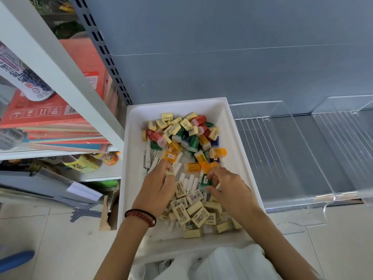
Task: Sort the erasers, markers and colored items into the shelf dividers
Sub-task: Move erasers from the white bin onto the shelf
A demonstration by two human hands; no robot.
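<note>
A white bin [224, 114] holds a mixed heap: cream erasers [182, 214] mostly near me, white markers [189, 181] in the middle, and red, green, blue and orange colored items [193, 142] toward the back. My left hand [157, 187] reaches into the bin with its fingertips at an orange item [170, 157]; whether it grips it is unclear. My right hand [228, 188] pinches a green item [205, 181], with an orange item [209, 166] just above its fingers.
Clear acrylic shelf dividers [282, 150] stand on the grey shelf to the right of the bin. A white shelf unit [60, 77] with orange boxes and bottles stands at the left. Tiled floor and a torn cardboard box [110, 211] lie lower left.
</note>
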